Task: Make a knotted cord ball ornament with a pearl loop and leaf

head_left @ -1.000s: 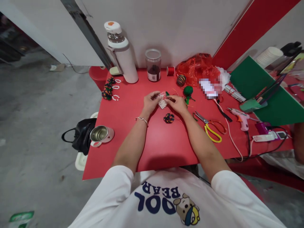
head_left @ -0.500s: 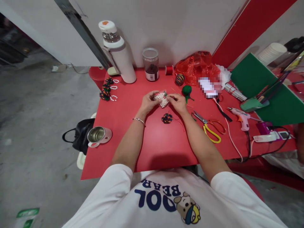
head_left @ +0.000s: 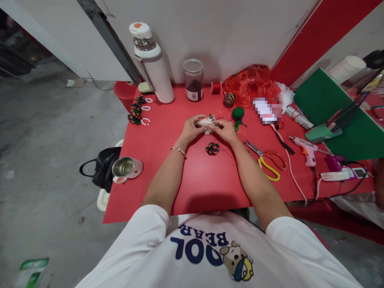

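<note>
Over the middle of the red table (head_left: pixel 204 180), both hands hold a bunch of white pearl beads (head_left: pixel 206 122), with a bit of dark green at its top edge. I cannot tell whether a clear bag or thread keeps the beads together. My left hand (head_left: pixel 191 130) pinches the left side between thumb and fingers. On the right side, my right hand (head_left: pixel 225 130) grips with its fingers closed. Just below lies a multicoloured yarn flower (head_left: pixel 213 148) with a loose thread. A green yarn ball (head_left: pixel 238 113) rests right of my right hand.
Scissors (head_left: pixel 264 158), a pink glue gun (head_left: pixel 306 150) and cables lie at right. Along the back stand a white flask (head_left: pixel 159 74), a jar (head_left: pixel 193 82), a red thread spool (head_left: pixel 216 87) and a red plastic bag (head_left: pixel 250 86). A mug (head_left: pixel 129 168) stands near the left edge.
My fingers have shifted on the beads, and the bunch now looks tilted flatter, with more of it covered by my right fingers. The whole view has moved slightly.
</note>
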Demonstrator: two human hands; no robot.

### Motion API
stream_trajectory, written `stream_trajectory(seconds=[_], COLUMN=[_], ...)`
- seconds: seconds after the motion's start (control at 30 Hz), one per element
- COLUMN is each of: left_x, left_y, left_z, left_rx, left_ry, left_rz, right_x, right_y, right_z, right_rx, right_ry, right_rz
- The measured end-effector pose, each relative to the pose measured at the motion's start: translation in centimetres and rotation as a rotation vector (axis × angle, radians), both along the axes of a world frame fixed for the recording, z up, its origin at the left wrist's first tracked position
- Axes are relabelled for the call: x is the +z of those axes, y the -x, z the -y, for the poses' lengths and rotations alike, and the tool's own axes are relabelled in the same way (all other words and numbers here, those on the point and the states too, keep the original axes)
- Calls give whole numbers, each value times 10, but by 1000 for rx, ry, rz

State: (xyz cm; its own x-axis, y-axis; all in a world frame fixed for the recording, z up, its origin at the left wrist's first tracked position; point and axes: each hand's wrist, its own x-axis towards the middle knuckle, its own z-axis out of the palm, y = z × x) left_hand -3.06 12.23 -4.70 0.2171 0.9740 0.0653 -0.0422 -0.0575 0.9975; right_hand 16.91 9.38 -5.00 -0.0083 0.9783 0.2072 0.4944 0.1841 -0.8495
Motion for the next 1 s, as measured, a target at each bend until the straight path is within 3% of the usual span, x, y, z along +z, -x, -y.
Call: stream_trajectory(seconds=[0.73,1.0], left_x=[1,-2], left_y=[-2,-4], left_z=[1,0], left_rx=[-36,-5], left_ry=[68,15], left_rz=[71,44], right_x=[3,-4], right_y=[-1,2], right_z=[1,-1], right_rx=[38,-34], right_ry=[32,26], right_rz=[-70,56])
